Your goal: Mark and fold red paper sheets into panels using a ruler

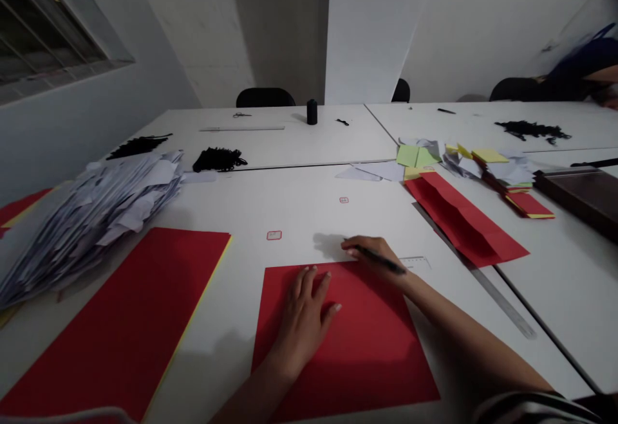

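A red sheet of paper (357, 359) lies flat on the white table in front of me. My left hand (305, 318) rests on its left part, palm down with the fingers spread. At the sheet's far edge my right hand (374, 257) is closed around a black pen (379, 259). The pen slants across the hand, and its tip is hard to make out. Partly hidden behind my right wrist is a clear ruler or set square (418, 262). Beyond the sheet are two small red-bordered labels, one nearer (274, 235) and one farther off (344, 200).
Left lie a red and yellow paper stack (140, 308) and a heap of white papers (111, 212). On the right are a folded red sheet (463, 218), a metal ruler (502, 302) and a dark tray (579, 195). A black thread spool (311, 112) stands farther back. Someone's arm (601, 76) shows far right.
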Motion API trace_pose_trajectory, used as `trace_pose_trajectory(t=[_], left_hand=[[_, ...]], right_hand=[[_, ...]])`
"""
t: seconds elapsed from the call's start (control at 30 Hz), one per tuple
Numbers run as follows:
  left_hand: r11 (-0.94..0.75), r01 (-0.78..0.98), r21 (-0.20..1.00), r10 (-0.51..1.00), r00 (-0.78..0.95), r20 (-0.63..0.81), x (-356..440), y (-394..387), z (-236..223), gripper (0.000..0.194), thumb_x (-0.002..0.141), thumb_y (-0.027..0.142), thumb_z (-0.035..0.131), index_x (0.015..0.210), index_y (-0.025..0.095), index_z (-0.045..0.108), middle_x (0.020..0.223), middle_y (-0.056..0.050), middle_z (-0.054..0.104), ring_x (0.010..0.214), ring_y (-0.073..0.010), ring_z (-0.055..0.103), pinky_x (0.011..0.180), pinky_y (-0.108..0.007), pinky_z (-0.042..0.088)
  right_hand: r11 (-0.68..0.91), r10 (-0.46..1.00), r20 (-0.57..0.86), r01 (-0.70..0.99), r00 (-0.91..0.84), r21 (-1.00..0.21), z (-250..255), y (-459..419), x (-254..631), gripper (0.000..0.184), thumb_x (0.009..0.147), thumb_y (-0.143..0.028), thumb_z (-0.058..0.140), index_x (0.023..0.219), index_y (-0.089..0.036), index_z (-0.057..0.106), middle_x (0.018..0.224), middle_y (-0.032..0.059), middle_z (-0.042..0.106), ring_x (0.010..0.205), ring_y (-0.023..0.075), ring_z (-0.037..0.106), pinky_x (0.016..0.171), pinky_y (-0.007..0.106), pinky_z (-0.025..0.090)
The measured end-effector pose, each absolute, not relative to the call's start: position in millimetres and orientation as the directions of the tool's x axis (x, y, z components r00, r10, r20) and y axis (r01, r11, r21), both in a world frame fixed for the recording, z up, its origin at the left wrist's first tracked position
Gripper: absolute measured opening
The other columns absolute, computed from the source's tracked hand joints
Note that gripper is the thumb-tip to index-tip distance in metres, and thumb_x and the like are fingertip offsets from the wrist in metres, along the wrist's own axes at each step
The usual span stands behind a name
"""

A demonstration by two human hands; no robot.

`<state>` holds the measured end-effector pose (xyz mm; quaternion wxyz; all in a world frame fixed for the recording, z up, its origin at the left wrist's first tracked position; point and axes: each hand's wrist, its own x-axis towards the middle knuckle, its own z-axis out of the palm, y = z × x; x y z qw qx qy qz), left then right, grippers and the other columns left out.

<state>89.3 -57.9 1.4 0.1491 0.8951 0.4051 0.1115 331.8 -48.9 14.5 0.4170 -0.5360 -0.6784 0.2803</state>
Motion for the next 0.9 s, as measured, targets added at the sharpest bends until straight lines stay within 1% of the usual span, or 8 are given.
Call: trace_pose_trajectory(t=[0.1,0.17,0.23,0.33,0.47,0.67,0.77,0.9], left_hand=[[-0.634,0.694,0.341,0.76,0.641,0.108,88.5,-59.6,-3.1,0.049,0.095,0.041,0.047,0.141,0.027,0.043,0.15,-0.01,0.035,0.14,-0.0313,0.03,0.108,-0.05,0.039],[-0.632,0.708,0.315,0.766,0.632,0.116,88.1,-60.7,-6.5,0.05,0.095,0.042,0.046,0.143,0.026,0.041,0.151,-0.011,0.034,0.139,-0.0322,0.031,0.106,-0.052,0.04],[-0.631,0.719,0.291,0.771,0.624,0.13,88.0,-61.4,-9.8,0.053,0.095,0.043,0.045,0.145,0.025,0.037,0.152,-0.011,0.033,0.14,-0.0331,0.03,0.107,-0.054,0.038],[-0.622,0.73,0.283,0.78,0.607,0.152,87.7,-61.3,-13.4,0.059,0.095,0.047,0.044,0.146,0.02,0.033,0.152,-0.013,0.032,0.14,-0.0338,0.029,0.11,-0.055,0.034],[-0.591,0.741,0.32,0.801,0.585,0.126,86.8,-61.1,-14.3,0.062,0.094,0.05,0.044,0.146,0.02,0.029,0.152,-0.014,0.032,0.14,-0.0335,0.03,0.109,-0.054,0.035],[-0.575,0.745,0.338,0.806,0.587,0.079,83.5,-60.9,-9.3,0.062,0.094,0.05,0.044,0.147,0.024,0.023,0.153,-0.013,0.03,0.14,-0.035,0.028,0.11,-0.056,0.033],[-0.564,0.755,0.334,0.813,0.578,0.069,85.1,-61.3,-0.9,0.06,0.094,0.047,0.046,0.146,0.024,0.026,0.152,-0.013,0.031,0.14,-0.0359,0.029,0.109,-0.057,0.035],[-0.638,0.686,0.349,0.752,0.653,0.089,101.3,-66.7,9.4,0.056,0.094,0.04,0.048,0.145,0.024,0.032,0.151,-0.011,0.034,0.139,-0.0313,0.032,0.11,-0.051,0.037]], right_hand=[[0.452,0.892,0.336,0.6,-0.303,-0.66,2.6,-70.0,328.8,0.027,0.097,-0.026,0.048,0.116,-0.027,0.066,0.112,0.0077,0.069,0.113,0.0224,0.059,0.094,0.039,0.05],[0.489,0.872,0.34,0.652,-0.352,-0.579,-5.0,-81.0,327.5,0.031,0.097,-0.022,0.045,0.122,-0.029,0.063,0.118,0.0067,0.067,0.121,0.0223,0.054,0.098,0.04,0.049],[0.48,0.876,0.331,0.687,-0.35,-0.546,-8.6,-88.7,330.1,0.034,0.098,-0.019,0.044,0.125,-0.03,0.06,0.122,0.0057,0.066,0.123,0.0215,0.052,0.1,0.041,0.048],[0.49,0.872,0.319,0.672,-0.372,-0.555,-6.8,-96.5,342.7,0.034,0.098,-0.017,0.042,0.124,-0.029,0.06,0.121,0.0063,0.066,0.121,0.021,0.053,0.098,0.039,0.049],[0.479,0.877,0.325,0.675,-0.353,-0.561,-4.1,-105.6,364.5,0.031,0.099,-0.018,0.04,0.12,-0.026,0.062,0.118,0.0071,0.067,0.118,0.021,0.055,0.097,0.038,0.049],[0.451,0.879,0.398,0.726,-0.262,-0.519,-1.4,-107.6,369.3,0.02,0.095,-0.022,0.051,0.111,-0.025,0.063,0.102,0.0072,0.069,0.101,0.0212,0.061,0.087,0.039,0.049],[0.457,0.877,0.402,0.718,-0.264,-0.526,3.5,-104.3,365.4,0.017,0.095,-0.022,0.053,0.108,-0.026,0.064,0.095,0.006,0.068,0.093,0.0201,0.061,0.082,0.037,0.049],[0.45,0.886,0.371,0.712,-0.279,-0.539,6.8,-102.9,366.1,0.017,0.095,-0.023,0.052,0.107,-0.026,0.064,0.096,0.0056,0.068,0.093,0.0201,0.06,0.082,0.038,0.048]])
